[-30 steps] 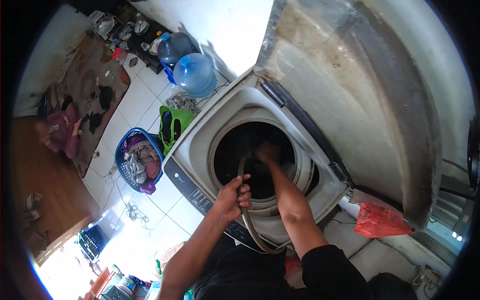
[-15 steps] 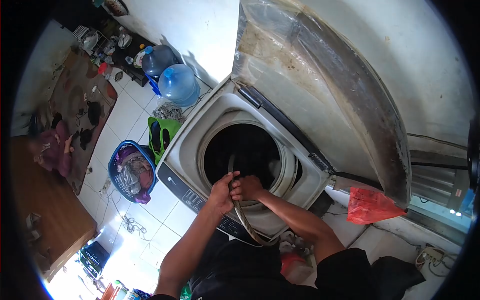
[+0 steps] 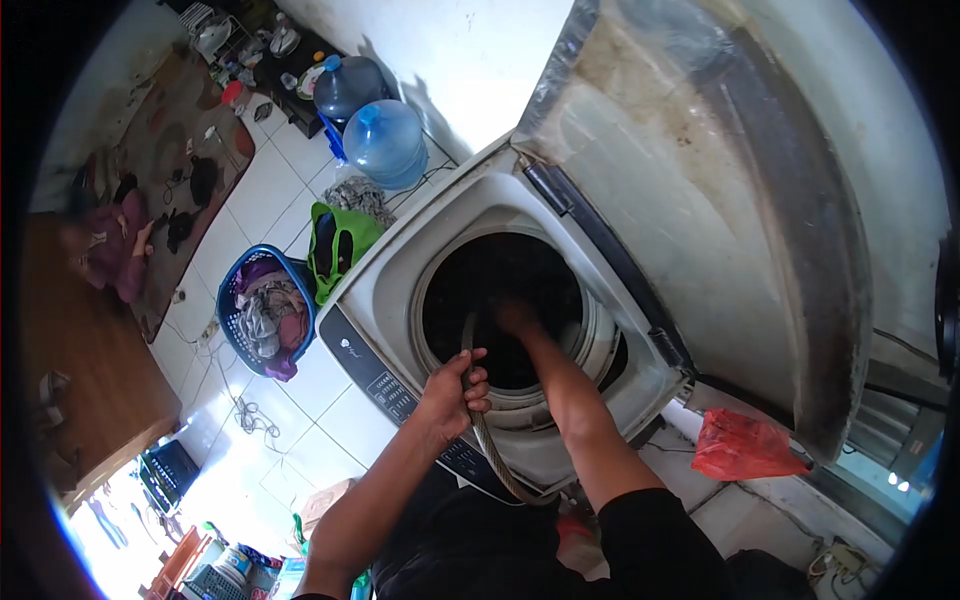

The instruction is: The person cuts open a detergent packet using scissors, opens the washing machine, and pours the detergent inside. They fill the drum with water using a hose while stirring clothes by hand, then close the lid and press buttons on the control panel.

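Left hand (image 3: 456, 396): closed around hose (image 3: 484, 441). Right hand (image 3: 514, 316): inside washer (image 3: 377, 290), grip indeterminable. Basket (image 3: 231, 323), green bag (image 3: 362, 232) alongside.

Nothing legible; the control panel (image 3: 362, 362) bears a small logo (image 3: 347, 343); markings (image 3: 390, 393) unreadable

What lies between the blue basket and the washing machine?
In the head view, a green bag lies between the blue basket and the washing machine; lower down, where their edges nearly meet, I can't tell whether anything separates them.

Hose (image 3: 488, 447) and right forearm (image 3: 573, 396) cross the open tub mouth (image 3: 515, 268).
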Available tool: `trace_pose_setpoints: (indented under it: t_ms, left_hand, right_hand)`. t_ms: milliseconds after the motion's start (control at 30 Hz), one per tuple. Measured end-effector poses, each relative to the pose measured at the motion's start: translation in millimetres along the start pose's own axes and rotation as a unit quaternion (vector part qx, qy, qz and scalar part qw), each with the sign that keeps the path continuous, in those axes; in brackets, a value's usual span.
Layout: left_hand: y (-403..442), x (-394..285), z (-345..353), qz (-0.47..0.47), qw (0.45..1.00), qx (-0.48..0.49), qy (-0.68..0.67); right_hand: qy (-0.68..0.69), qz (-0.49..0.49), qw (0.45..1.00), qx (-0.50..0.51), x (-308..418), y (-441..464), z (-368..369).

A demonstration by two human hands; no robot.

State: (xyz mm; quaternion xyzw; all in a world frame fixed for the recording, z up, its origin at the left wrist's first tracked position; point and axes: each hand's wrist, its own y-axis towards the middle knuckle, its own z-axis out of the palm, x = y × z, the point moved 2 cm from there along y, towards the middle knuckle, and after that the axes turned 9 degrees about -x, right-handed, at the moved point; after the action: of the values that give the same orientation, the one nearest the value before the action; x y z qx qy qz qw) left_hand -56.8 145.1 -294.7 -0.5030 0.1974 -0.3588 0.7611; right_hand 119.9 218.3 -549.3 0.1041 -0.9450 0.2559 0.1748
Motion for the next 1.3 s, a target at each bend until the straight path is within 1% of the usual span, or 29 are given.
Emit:
trace_pose_setpoints:
  t_ms: [67,133,200,233,300,333,367,400,433,500,567,633,700,800,833,900,933,1033,1100,1200,1300]
  left_hand:
    - [3,2,-3,0.001,1.0,-0.005,-0.008]
    - [3,3,-2,0.004,1.0,-0.004,-0.016]
    - [-1,3,1,0.008,1.0,0.007,-0.017]
    - [-2,3,0,0.009,1.0,0.006,-0.02]
    - [-3,2,1,0.017,1.0,0.002,-0.01]
    - [-4,2,1,0.018,1.0,0.001,-0.014]
    - [-5,3,2,0.017,1.0,-0.002,-0.015]
    - [-6,2,2,0.018,1.0,-0.006,-0.016]
    - [-5,2,2,0.022,1.0,-0.008,-0.017]
    - [-6,2,1,0.02,1.0,-0.015,-0.011]
    - [-6,1,1,0.026,1.0,-0.014,-0.008]
    - [-6,1,0,0.027,1.0,-0.007,-0.01]
    - [-3,2,0,0.02,1.0,0.001,-0.018]
    - [-1,3,1,0.022,1.0,-0.002,-0.016]
    - [-1,4,1,0.019,1.0,0.004,-0.014]
    - [-2,3,3,0.026,0.999,0.009,-0.015]
    - [-4,3,5,0.024,1.0,0.014,-0.014]
    - [-7,2,11,0.023,1.0,0.01,-0.004]
    - [-6,3,12,0.027,1.0,0.009,-0.001]
    - [-5,4,14,0.019,1.0,0.005,0.006]
    - [-8,4,13,0.019,1.0,0.007,0.022]
  right_hand:
    - [-0.019,0.107,0.99,0.088,-9,31,-10]
    - [-0.145,0.087,0.978,0.12,9,50,-65]
    - [-0.115,0.133,0.983,0.049,20,75,-107]
    - [-0.116,0.13,0.983,0.051,18,88,-106]
    - [-0.007,0.003,0.999,-0.049,16,111,-95]
    - [-0.008,0.0,0.999,-0.046,18,113,-81]
    - [0.006,-0.056,0.988,-0.146,26,114,-66]
    - [0.021,-0.112,0.963,-0.244,31,115,-54]
    - [0.0,-0.117,0.967,-0.224,30,122,-36]
    - [-0.057,-0.103,0.988,-0.097,20,136,7]
    - [-0.096,-0.108,0.989,0.007,9,151,45]
    - [-0.114,-0.123,0.984,0.065,6,156,68]
    - [-0.11,-0.119,0.982,0.093,0,148,79]
    - [-0.014,0.062,0.991,0.115,56,63,-36]
    - [-0.017,0.066,0.991,0.112,55,45,-42]
    - [-0.04,0.036,0.992,0.115,46,14,-58]
    - [-0.043,0.04,0.992,0.113,41,-5,-64]
    - [-0.081,0.029,0.993,0.077,32,-52,-89]
    - [-0.098,0.057,0.983,0.146,41,-81,-121]
    - [-0.111,0.087,0.977,0.162,66,-109,-173]
    - [-0.082,0.084,0.976,0.185,69,-116,-206]
